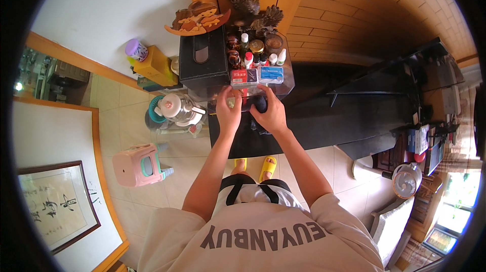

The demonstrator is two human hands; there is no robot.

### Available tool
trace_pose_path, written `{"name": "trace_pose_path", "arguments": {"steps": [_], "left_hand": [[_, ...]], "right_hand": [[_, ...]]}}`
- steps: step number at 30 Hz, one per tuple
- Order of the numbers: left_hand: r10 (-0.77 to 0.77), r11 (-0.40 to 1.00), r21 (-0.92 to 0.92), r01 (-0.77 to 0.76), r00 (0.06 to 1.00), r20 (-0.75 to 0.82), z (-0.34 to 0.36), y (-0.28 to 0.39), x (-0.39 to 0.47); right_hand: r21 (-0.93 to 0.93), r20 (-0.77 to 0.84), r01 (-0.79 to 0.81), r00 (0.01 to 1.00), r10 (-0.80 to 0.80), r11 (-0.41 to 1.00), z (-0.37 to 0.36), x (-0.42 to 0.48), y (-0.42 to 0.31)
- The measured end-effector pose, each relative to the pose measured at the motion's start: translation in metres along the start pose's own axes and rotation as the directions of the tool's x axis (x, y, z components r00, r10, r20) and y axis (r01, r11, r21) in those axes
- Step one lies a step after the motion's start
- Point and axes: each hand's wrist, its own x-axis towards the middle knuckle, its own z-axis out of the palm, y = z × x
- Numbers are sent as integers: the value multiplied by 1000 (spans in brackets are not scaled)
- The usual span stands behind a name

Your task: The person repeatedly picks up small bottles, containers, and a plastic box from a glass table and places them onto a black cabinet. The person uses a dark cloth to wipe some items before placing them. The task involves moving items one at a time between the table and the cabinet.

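A small red-and-dark package (243, 76) with writing lies on the front part of a clear plastic organizer (287, 76), beside a blue one (271, 74). At the red package's near left corner is the index fingertip of my left hand (229, 114), its thumb spread apart. The index finger of my right hand (274, 114) reaches the near edge where the two packages meet. A dark rounded object (260, 103) shows between my right thumb and index finger; whether I grip it is unclear. Behind the packages stand several small bottles (248, 59) and jars (256, 46).
A black tissue box (203, 71) carrying a carved wooden ornament (197, 19) stands left of the bottles. A dark sculpture (252, 10) is behind. Further left are a glass kettle (182, 108) and a pink stool (136, 165). The black cabinet top (315, 120) extends right.
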Motion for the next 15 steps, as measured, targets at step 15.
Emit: {"name": "trace_pose_path", "arguments": {"steps": [15], "left_hand": [[-52,999,-7,52,998,-39,4,-1,7]], "right_hand": [[5,-19,-3,1000,3,1000,2,3,3]]}}
